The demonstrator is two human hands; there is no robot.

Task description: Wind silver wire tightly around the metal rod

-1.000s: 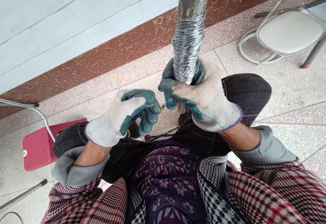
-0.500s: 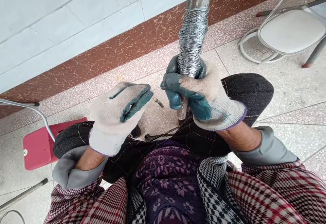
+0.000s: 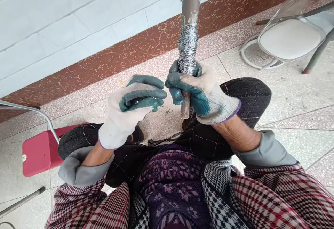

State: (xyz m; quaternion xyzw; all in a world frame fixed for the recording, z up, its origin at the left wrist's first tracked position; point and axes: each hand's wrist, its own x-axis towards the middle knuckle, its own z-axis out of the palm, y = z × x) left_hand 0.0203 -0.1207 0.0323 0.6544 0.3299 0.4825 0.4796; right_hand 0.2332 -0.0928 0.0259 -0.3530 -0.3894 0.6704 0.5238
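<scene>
I sit with a grey metal rod (image 3: 190,3) held upright over my lap. Thin silver wire (image 3: 187,50) is wound in many turns round its middle. My right hand (image 3: 200,93), in a white glove with green palm, is wrapped round the rod just below the wire coil. My left hand (image 3: 132,109), gloved the same, is beside it on the left, its fingers curled and pinched together. A thin strand of wire seems to run from those fingers toward the rod, but it is too fine to be sure.
A red stool (image 3: 39,149) with metal legs stands at my left knee. A white-seated metal chair (image 3: 289,38) is at the far right. Pliers (image 3: 163,139) lie on the terrazzo floor between my knees. A tiled wall with a brown base runs behind.
The rod has dropped and moved away so its top end now shows. My left hand rose and closed toward the right hand, its fingers turning from palm-side to a pinch.
</scene>
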